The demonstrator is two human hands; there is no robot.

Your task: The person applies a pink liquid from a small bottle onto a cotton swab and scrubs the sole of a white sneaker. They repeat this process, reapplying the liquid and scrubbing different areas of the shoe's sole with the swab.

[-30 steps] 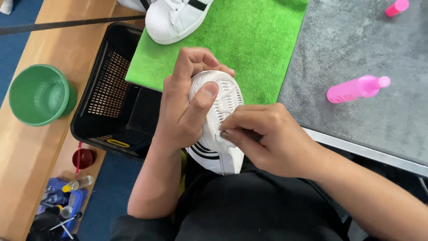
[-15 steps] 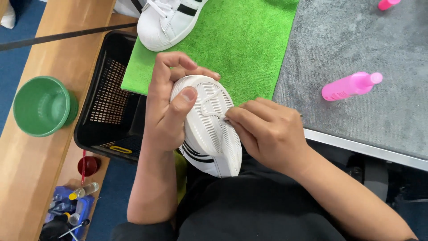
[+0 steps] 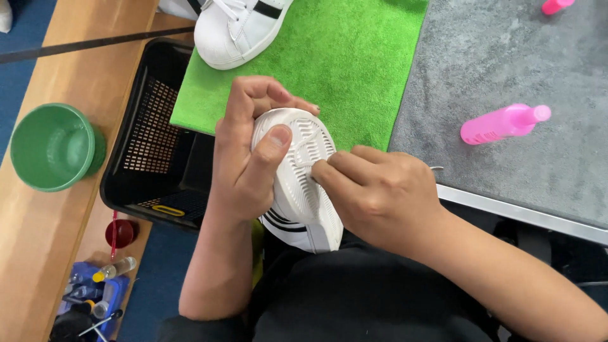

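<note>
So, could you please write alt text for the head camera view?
A person's left hand grips an upturned white sneaker over their lap while the right hand presses a thin tool into its sole. Beyond lie a green mat, a second sneaker and a pink bottle.

White, green, pink and black noted across the work area.
We record a white sneaker with ribbed white sole and black side stripes; a second white sneaker, black-striped, on a bright green mat; a grey mat; two pink bottles; a black perforated crate; a green bowl; a red cup; blue floor.
</note>
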